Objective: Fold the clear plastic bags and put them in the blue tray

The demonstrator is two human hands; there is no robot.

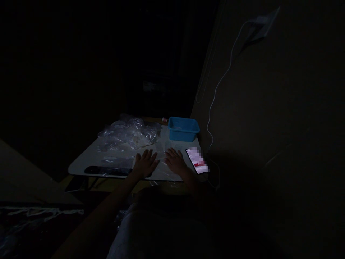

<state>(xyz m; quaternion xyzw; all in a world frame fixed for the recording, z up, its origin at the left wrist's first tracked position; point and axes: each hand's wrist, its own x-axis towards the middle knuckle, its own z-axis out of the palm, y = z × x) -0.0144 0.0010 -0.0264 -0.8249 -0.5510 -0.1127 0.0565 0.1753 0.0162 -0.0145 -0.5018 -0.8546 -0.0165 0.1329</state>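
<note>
My left hand (145, 164) lies with its fingers spread over the front part of a small white table (83, 158). Beside it, my right hand (175, 161) is stretched out flat too, its fingertips angled toward the left. Neither hand grips anything I can see. Thin clear plastic sheeting (115, 162) is spread on the table around and under the hands; how it lies beneath the palms is too dark to tell. A larger crumpled heap of clear plastic bags (132, 131) sits beyond my left hand.
A blue plastic basin (183, 135) stands at the back right, with a small pinkish object (164, 119) beside it. A lit phone (197, 160) lies at the right edge. A white cable (215, 90) hangs from a wall socket (262, 23). The room is very dark.
</note>
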